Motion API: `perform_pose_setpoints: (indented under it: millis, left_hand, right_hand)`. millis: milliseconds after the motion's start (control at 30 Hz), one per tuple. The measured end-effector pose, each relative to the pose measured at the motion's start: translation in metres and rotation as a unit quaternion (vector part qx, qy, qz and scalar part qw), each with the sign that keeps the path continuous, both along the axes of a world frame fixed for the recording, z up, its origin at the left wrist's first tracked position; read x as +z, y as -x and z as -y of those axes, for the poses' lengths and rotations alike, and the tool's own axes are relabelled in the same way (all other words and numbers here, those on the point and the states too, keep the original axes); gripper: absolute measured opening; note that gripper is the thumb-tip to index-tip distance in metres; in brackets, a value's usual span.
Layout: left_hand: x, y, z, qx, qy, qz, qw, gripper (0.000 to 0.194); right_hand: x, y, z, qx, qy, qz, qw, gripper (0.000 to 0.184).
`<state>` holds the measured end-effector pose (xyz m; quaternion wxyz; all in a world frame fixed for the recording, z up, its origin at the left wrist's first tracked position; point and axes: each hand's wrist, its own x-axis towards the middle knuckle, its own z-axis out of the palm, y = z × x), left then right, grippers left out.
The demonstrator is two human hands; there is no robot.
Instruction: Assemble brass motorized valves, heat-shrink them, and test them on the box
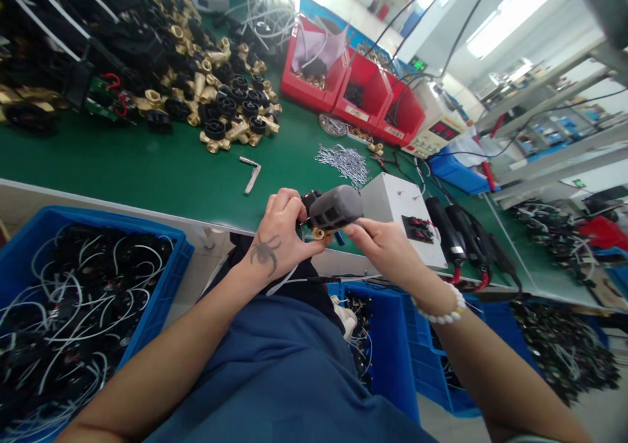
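Note:
A dark grey rounded housing (338,207) is held over the table's front edge, between my two hands. A brass fitting (318,233) shows beneath it. My left hand (284,230) is closed around the black part at the housing's left end, thumb below. My right hand (385,243) is closed at the housing's lower right edge, with fingertips partly hidden behind it. I cannot make out whether a small tool is also in that hand. A white tube (283,279) hangs below my left hand. On the green table (186,168) lies a small silver L-shaped tool (252,175).
Brass and black valve parts (230,109) are heaped at the back left. Small metal pieces (345,163) lie before red bins (363,89). A white box (392,201) and black cylindrical tools (449,227) are right. Blue crates (184,253) stand below.

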<state>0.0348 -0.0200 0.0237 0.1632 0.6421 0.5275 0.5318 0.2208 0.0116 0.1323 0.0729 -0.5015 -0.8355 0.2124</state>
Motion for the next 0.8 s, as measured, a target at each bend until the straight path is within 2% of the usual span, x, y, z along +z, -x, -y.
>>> perform_pose_setpoints:
  millis: [100, 233, 333, 467, 567, 667, 800]
  left_hand:
    - [-0.001, 0.000, 0.001, -0.006, -0.004, -0.006, 1.000, 0.046]
    - [0.001, 0.000, 0.002, -0.006, 0.006, -0.008, 1.000, 0.048]
    - [0.001, -0.001, 0.002, -0.003, 0.006, -0.008, 1.000, 0.049]
    - [0.001, -0.001, 0.002, -0.005, 0.008, -0.007, 1.000, 0.050]
    - [0.001, -0.001, 0.002, -0.004, 0.008, -0.008, 1.000, 0.049]
    - [0.002, -0.001, 0.002, -0.003, 0.007, -0.011, 1.000, 0.048]
    - [0.001, -0.001, 0.002, -0.005, 0.005, -0.012, 1.000, 0.050]
  right_hand:
    - [0.000, -0.002, -0.002, 0.001, -0.011, -0.027, 1.000, 0.078]
    - [0.018, -0.015, 0.000, -0.052, -0.025, -0.123, 0.991, 0.074]
    - [0.026, -0.021, 0.003, -0.059, -0.026, -0.123, 0.990, 0.072]
    - [0.019, -0.017, 0.004, -0.056, -0.021, -0.124, 0.991, 0.073]
    - [0.011, -0.013, 0.000, -0.034, 0.011, -0.062, 0.997, 0.076]
    - [0.012, -0.013, -0.002, -0.010, 0.028, -0.007, 1.000, 0.078]
    - [0.023, -0.017, 0.002, -0.052, -0.015, -0.102, 0.993, 0.073]
